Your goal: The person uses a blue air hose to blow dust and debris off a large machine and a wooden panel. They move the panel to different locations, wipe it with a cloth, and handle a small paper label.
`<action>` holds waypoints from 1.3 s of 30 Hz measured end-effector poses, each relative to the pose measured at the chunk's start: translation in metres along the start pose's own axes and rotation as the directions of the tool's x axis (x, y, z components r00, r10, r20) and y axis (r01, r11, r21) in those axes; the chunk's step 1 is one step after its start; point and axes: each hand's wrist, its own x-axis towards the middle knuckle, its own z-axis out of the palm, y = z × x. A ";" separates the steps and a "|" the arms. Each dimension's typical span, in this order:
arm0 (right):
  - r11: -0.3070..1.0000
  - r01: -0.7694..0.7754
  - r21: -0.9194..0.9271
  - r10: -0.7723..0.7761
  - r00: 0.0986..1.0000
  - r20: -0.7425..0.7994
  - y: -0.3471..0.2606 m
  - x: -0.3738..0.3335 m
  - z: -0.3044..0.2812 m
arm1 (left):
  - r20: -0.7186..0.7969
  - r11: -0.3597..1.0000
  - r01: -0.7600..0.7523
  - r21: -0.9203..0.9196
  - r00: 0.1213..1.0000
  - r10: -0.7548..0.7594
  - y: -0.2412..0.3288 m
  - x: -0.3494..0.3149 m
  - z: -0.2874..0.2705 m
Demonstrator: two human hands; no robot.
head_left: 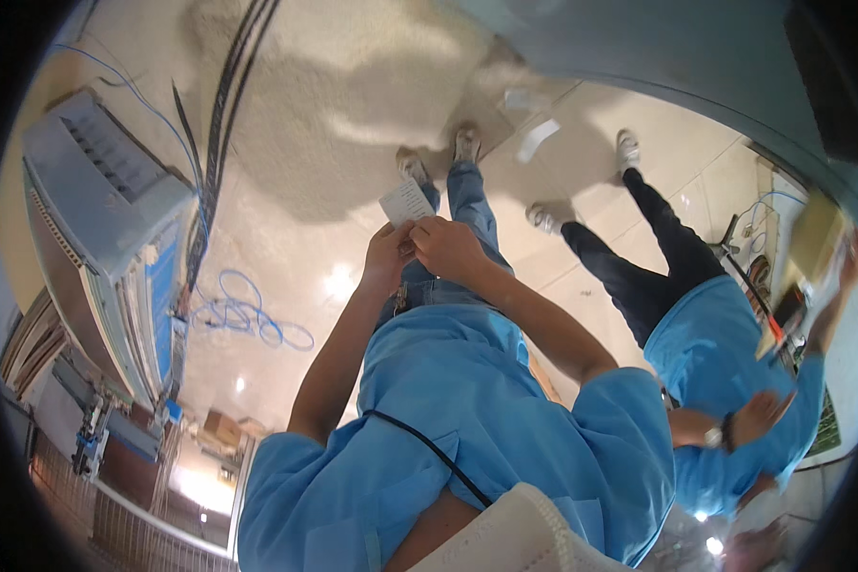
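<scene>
A small white slip of paper (405, 201) with lines of writing is held out in front of my waist, above my legs. My left hand (387, 256) is closed at its lower edge, fingers curled inward. Against it, my right hand (445, 249) pinches the same edge from the other side. The two hands touch, and their fingertips partly hide one another and the bottom of the slip.
A grey-blue cabinet-like machine (105, 181) stands at the left, with black cables (221, 124) and a coiled blue cable (248, 315) on the floor. A co-worker in a blue shirt (734, 372) stands close on my right. White paper scraps (539, 140) lie ahead.
</scene>
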 end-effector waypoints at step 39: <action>0.238 -0.966 0.104 0.942 0.204 -0.265 0.667 -0.118 0.279 | -0.509 0.877 -0.008 0.481 0.811 0.287 -0.065 0.332 -0.172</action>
